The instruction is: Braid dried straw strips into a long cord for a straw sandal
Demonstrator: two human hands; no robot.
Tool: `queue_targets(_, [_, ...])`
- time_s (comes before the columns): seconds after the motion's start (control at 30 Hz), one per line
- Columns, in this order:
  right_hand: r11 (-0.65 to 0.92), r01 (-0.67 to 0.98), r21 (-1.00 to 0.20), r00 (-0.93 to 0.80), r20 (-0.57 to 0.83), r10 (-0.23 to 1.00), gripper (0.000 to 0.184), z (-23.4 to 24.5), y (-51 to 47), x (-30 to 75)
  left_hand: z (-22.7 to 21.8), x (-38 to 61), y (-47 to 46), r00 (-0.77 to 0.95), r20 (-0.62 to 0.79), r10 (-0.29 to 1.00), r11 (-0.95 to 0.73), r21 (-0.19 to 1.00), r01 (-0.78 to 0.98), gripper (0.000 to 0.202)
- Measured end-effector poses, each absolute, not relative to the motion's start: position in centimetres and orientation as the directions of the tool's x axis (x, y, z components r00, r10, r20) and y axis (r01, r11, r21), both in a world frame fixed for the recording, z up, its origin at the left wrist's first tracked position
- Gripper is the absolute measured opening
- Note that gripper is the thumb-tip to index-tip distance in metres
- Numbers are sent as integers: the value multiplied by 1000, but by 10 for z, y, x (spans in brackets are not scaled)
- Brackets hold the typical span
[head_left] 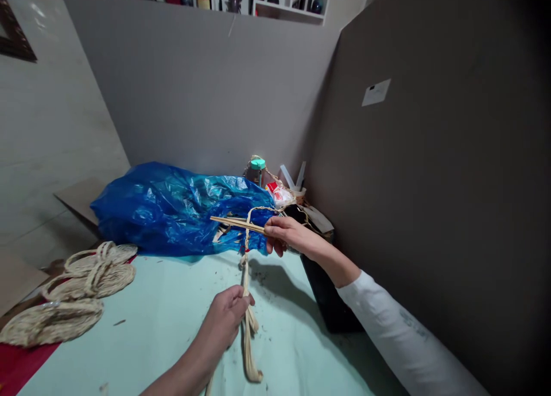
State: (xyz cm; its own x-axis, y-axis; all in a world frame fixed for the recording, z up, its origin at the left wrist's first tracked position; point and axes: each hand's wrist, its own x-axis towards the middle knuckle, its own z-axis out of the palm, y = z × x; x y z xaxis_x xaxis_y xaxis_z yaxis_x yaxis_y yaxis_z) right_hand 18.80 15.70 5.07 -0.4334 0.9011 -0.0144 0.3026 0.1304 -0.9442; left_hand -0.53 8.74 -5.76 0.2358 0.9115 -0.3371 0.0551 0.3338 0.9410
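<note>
My left hand (224,322) is closed around a bundle of pale straw strands (248,333) low over the light green table cover (163,321). The strands run up from it to my right hand (282,234), which pinches several flat straw strips (235,222) that stick out to the left, level with the table. A thin twisted cord loops above the right hand. The loose ends of the bundle hang below my left hand and curl on the cover.
A crumpled blue plastic bag (172,209) lies behind the hands. Woven straw sandals (81,287) are stacked at the left. A jar with a teal lid (257,169) and small clutter sit in the back corner. Grey partition boards (430,155) enclose the back and right.
</note>
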Motion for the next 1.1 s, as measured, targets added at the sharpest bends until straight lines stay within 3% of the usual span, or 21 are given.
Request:
queue_targets(0.2, [91, 277, -956, -457, -48, 888, 24, 58, 158, 188, -43, -6, 83, 278, -360, 890, 382, 924, -26, 36])
queue_targets(0.3, [156, 260, -953, -467, 17, 884, 26, 60, 140, 187, -31, -8, 78, 289, -334, 897, 364, 930, -56, 33])
queue_targets(0.57, [72, 404, -912, -474, -142, 869, 31, 15, 86, 183, -22, -11, 73, 269, -230, 935, 279, 947, -160, 33])
queue_targets(0.8, [186, 535, -824, -501, -132, 856, 21, 6, 71, 174, -24, -11, 74, 249, -210, 945, 237, 968, -83, 34])
queue_targets(1.1, [-13, 322, -947, -501, -182, 846, 20, 1, 68, 176, -22, -11, 74, 245, -216, 945, 240, 968, -72, 26])
